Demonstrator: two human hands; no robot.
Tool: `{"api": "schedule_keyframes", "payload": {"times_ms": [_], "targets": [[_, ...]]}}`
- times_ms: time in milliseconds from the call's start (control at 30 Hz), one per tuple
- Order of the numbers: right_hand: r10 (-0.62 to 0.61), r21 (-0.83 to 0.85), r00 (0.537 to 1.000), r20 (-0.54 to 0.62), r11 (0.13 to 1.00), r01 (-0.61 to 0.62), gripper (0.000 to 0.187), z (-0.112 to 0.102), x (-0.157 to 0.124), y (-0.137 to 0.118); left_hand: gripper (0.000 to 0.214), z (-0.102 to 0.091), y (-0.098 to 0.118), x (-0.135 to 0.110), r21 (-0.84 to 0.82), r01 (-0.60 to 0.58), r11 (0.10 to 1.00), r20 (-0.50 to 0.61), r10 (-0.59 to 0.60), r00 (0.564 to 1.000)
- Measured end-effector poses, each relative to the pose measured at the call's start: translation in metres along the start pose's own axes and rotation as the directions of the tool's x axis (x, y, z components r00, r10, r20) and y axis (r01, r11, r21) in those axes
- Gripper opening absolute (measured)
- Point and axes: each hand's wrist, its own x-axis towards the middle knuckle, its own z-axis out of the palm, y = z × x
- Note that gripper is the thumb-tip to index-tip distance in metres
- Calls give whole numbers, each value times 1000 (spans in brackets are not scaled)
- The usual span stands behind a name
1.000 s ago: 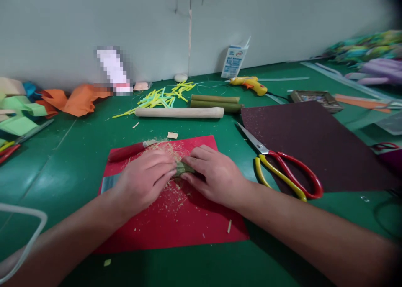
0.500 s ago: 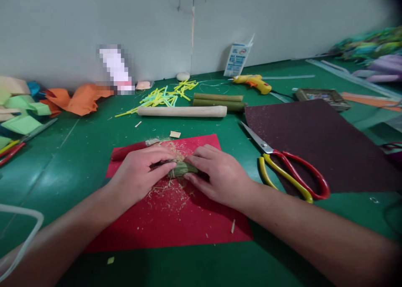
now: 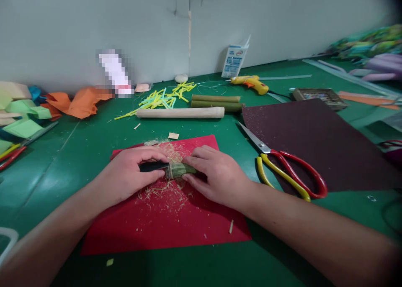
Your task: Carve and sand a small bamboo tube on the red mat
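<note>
My right hand (image 3: 220,176) is closed around a short piece of green bamboo (image 3: 176,170), low over the red sheet (image 3: 176,230). Between the thumb and fingers of my left hand (image 3: 133,174) is a dark, flat piece (image 3: 153,166), its kind unclear; its end meets the left end of the bamboo. Pale shavings (image 3: 176,153) lie scattered around the bamboo. Behind my left hand, a red-handled tool (image 3: 138,146) is mostly hidden. Large scissors (image 3: 266,151) with red and yellow handles rest to the right of my right hand.
A peeled bamboo stick (image 3: 180,113), green bamboo lengths (image 3: 216,107) and cut yellow straws (image 3: 160,98) lie behind. A yellow glue gun (image 3: 251,84) and a small box (image 3: 318,98) stand farther right. Dark paper (image 3: 314,149) covers the right side; orange paper (image 3: 80,103) sits left.
My left hand has shifted left and away from my right, uncovering more of the dark piece and the bamboo's left end. The right hand keeps its grip. The view has shifted slightly.
</note>
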Motion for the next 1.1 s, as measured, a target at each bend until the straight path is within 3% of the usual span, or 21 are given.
{"api": "schedule_keyframes", "payload": {"times_ms": [133, 300, 367, 500, 667, 767, 900, 1100], "targets": [[12, 7, 1000, 6, 1000, -12, 26, 0, 0, -1, 27, -4, -5, -3, 0, -3, 1000, 7, 3, 1000], [19, 1, 999, 26, 1000, -19, 25, -2, 0, -1, 30, -13, -9, -4, -255, 191, 948, -94, -221, 971], [20, -10, 1000, 21, 1000, -19, 26, -2, 1, -1, 27, -17, -8, -3, -406, 259, 876, -88, -320, 943], [23, -19, 999, 24, 1000, -22, 27, -2, 1, -2, 25, -21, -4, -2, -630, 416, 656, 94, -467, 879], [23, -40, 1000, 16, 999, -23, 29, -4, 0, -6, 33, -17, -1, 1, -679, 434, 592, 213, -407, 888], [29, -48, 994, -108, 998, -35, 35, -6, -1, -9, 33, -9, 4, 0, -723, 439, 533, 225, -420, 879], [-13, -24, 938, -347, 1000, 5, 38, -9, -3, -14, 30, 5, 17, -2, -766, 358, 534, 149, -394, 907], [-48, 68, 885, -463, 994, 89, 35, -8, -4, -21, 26, 15, 32, 2, -754, 311, 579, 111, -354, 929]]}}
